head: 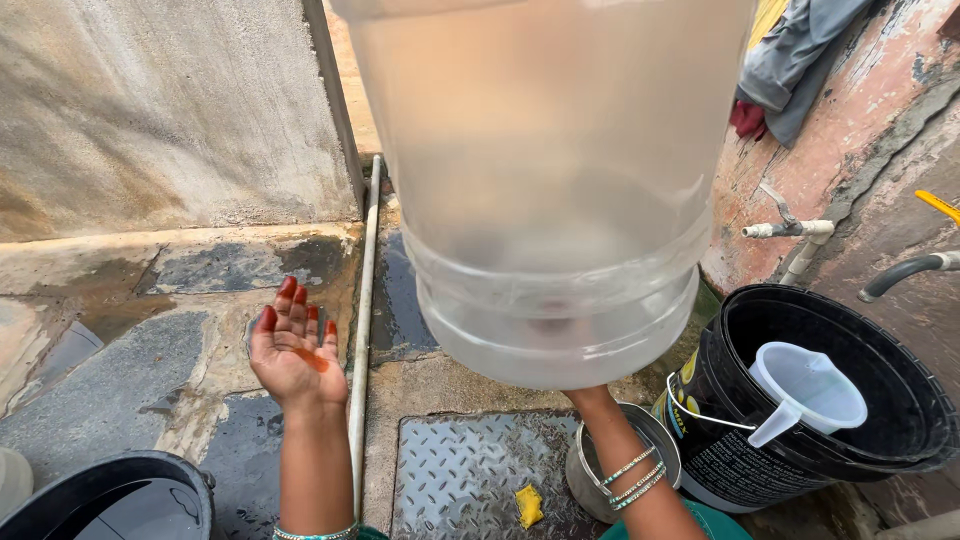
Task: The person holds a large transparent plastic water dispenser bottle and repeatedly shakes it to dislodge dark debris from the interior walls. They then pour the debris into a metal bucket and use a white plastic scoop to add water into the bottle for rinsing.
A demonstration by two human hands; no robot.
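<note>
Large clear plastic water jug [550, 180], round w/ ribbed rings near its lower end, fills centre/top of view, raised off the ground close to the camera. Right hand [590, 392] is under the jug's lower end, touching it from below; only wrist + forearm show, fingers hidden by the jug, so can't tell grip. Thin green/silver bangles [632, 477] on right wrist.

Left hand [293, 348] is free, held out to the left, palm up, fingers spread & slightly curled, holding nothing. Red-stained fingertips + orange mark on palm. It hovers above wet stone paving [120, 370], just beside a thin white pipe [362, 320] running along the ground. Well apart from jug.

Below the right forearm: small steel pot [585, 475] on a grey metal checker-plate cover [460, 470]; yellow scrap [528, 505] lies on the plate near the pot. Right side: black plastic bucket [800, 440] w/ wire handle, a translucent white plastic mug [808, 390] resting inside it. Behind the bucket, white wall tap [795, 230] on a worn pink wall; grey hose end [905, 272] further right. Grey cloth [800, 55] hangs top right. Another dark tub rim [110, 495] at bottom left. Rough grey concrete wall [160, 100] at top left.
</note>
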